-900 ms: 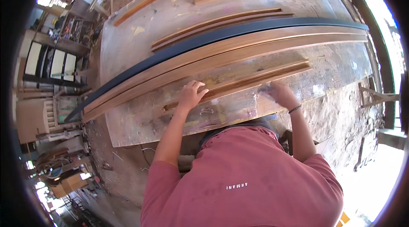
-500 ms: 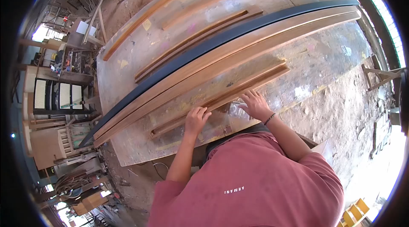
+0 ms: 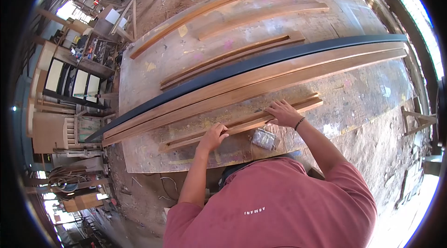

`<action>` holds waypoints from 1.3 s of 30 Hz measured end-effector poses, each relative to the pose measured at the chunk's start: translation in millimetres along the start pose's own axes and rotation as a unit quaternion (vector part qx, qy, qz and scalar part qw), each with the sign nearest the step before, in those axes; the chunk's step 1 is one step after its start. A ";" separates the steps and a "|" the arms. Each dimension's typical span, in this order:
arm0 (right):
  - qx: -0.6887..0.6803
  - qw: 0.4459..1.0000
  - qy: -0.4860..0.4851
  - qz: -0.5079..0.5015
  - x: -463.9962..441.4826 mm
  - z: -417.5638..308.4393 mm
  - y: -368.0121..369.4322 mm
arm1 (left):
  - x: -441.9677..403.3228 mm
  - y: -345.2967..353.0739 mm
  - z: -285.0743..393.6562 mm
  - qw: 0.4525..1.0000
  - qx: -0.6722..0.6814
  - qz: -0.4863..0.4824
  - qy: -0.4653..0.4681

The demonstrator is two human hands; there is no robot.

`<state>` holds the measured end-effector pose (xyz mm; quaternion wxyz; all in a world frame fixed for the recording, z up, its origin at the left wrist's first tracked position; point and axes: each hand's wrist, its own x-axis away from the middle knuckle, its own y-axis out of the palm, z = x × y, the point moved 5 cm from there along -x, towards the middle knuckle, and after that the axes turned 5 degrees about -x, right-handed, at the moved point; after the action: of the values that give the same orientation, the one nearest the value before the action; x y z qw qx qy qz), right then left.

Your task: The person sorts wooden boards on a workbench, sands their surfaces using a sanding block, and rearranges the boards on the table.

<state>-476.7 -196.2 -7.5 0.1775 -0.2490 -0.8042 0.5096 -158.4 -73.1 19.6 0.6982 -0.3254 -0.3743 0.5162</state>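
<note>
Since the first frame, the right hand (image 3: 284, 114) has moved in from beside the grooved piece (image 3: 246, 126) to lie on it, and the clear pack (image 3: 265, 139) now shows fully, out from the hand; left hand (image 3: 213, 137) has stayed on the piece. Head cam: grooved piece lies on the near part of the table (image 3: 363, 92), long and slantwise, groove up. Left fingers close together, curled at its near rim, thumb beside them; can't tell if they grip. Right fingers slightly spread and bent over the top, thumb toward the near side; grip can't be told either. Bracelet (image 3: 299, 123) on the right wrist. Pack sits on the table between piece and near edge, below the right hand; contents too small to read. Beyond the piece: two long planks (image 3: 253, 83) side by side, dark bar (image 3: 260, 59) along their far side, then a second grooved piece (image 3: 226, 58), a shorter flat strip (image 3: 265, 19), and a long strip (image 3: 209, 10) by the far edge. All roughly parallel.
</note>
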 end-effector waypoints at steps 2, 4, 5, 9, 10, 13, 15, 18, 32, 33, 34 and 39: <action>0.028 1.000 -0.011 -0.005 -8.6 6.5 -10.1 | -4.7 -5.4 2.5 1.000 0.014 -0.017 0.017; -0.094 0.990 0.013 -0.103 -21.3 11.9 -14.6 | -6.5 -16.2 8.4 0.999 -0.022 0.002 0.024; -0.092 0.990 0.016 -0.105 -28.5 13.0 -20.1 | -8.1 -20.8 8.8 0.998 -0.061 0.020 0.028; -0.151 0.959 0.071 -0.228 -54.9 5.4 -43.3 | -24.2 -31.9 -18.5 0.996 -0.082 0.005 0.034; -0.165 0.953 0.071 -0.245 -59.2 4.9 -50.6 | -25.9 -42.1 -18.1 0.994 -0.100 0.013 0.035; -0.225 0.936 0.054 -0.264 -74.9 5.5 -68.2 | -30.6 -71.2 -4.3 0.991 -0.129 0.021 0.028; -0.269 0.929 0.008 -0.255 -89.1 17.1 -76.9 | -36.9 -97.4 9.6 0.989 -0.143 0.023 0.020; -0.326 0.905 -0.019 -0.272 -109.5 43.8 -80.7 | -51.7 -116.9 20.1 0.983 -0.177 -0.006 0.047; -0.051 0.995 -0.047 0.066 -269.5 123.3 -200.1 | -266.4 -240.1 -66.0 0.983 -0.169 0.063 0.028; -0.044 0.997 -0.032 0.047 -285.6 135.1 -200.1 | -286.6 -237.7 -75.9 0.983 -0.169 0.064 0.026; -0.045 0.997 -0.036 0.048 -301.6 147.6 -196.8 | -306.8 -232.6 -91.3 0.982 -0.179 0.054 0.005; -0.063 0.996 0.002 0.064 -350.6 204.3 -176.2 | -371.3 -201.7 -135.9 0.978 -0.200 0.051 -0.014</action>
<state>-340.5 -612.3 56.1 0.1304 -0.3114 -0.8168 0.4679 -14.9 -491.9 50.9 0.5861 -0.4700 -0.4630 0.4704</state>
